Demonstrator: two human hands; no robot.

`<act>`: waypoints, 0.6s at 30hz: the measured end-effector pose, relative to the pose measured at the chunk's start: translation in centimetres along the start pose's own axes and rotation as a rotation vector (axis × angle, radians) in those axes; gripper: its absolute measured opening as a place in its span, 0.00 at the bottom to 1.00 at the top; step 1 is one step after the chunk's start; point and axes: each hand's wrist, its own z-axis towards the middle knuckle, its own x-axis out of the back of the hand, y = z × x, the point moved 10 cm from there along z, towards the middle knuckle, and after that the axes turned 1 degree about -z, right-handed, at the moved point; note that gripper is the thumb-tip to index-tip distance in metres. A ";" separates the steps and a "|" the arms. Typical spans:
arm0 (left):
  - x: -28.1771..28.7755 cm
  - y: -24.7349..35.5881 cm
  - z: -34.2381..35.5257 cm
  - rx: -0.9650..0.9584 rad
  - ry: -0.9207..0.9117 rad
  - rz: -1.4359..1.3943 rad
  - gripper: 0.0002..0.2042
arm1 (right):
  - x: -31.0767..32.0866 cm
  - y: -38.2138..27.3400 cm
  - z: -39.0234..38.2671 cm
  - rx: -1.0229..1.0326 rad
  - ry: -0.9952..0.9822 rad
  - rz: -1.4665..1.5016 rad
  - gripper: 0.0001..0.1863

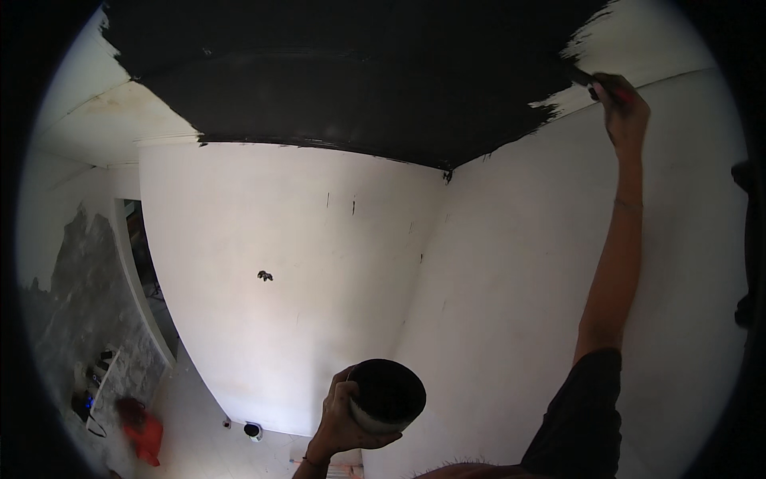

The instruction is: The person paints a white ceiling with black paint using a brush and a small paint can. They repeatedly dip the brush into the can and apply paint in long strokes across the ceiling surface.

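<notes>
My right hand (625, 112) is raised at the upper right, closed round a dark paintbrush (589, 81) with some red on it. The bristles meet the ceiling at the ragged edge of its black paint (359, 80), beside an unpainted white patch (606, 40). Low in the middle, my left hand (339, 423) grips a round pot (384, 411) with dark paint inside, its fingers wrapped round the side. The black area runs down to the top of the white walls (303, 207), which carry a few dark marks.
A doorway (137, 239) stands at the left, beside a grey patchy wall (80, 295) with a small shelf holding dark items. A blurred red shape, possibly a person (142, 431), is low left. A small can (253, 432) sits on the tiled floor (195, 403).
</notes>
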 end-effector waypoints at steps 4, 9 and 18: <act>-0.2 0.0 0.4 -0.009 -0.011 0.000 0.53 | 5.2 -0.8 1.8 0.126 0.314 -0.127 0.12; 0.2 0.8 0.1 -0.049 0.007 -0.048 0.52 | 8.2 1.4 1.3 0.025 0.270 0.107 0.15; 0.0 0.3 0.5 -0.020 -0.031 -0.043 0.52 | 7.2 -0.5 4.3 0.102 0.204 0.022 0.11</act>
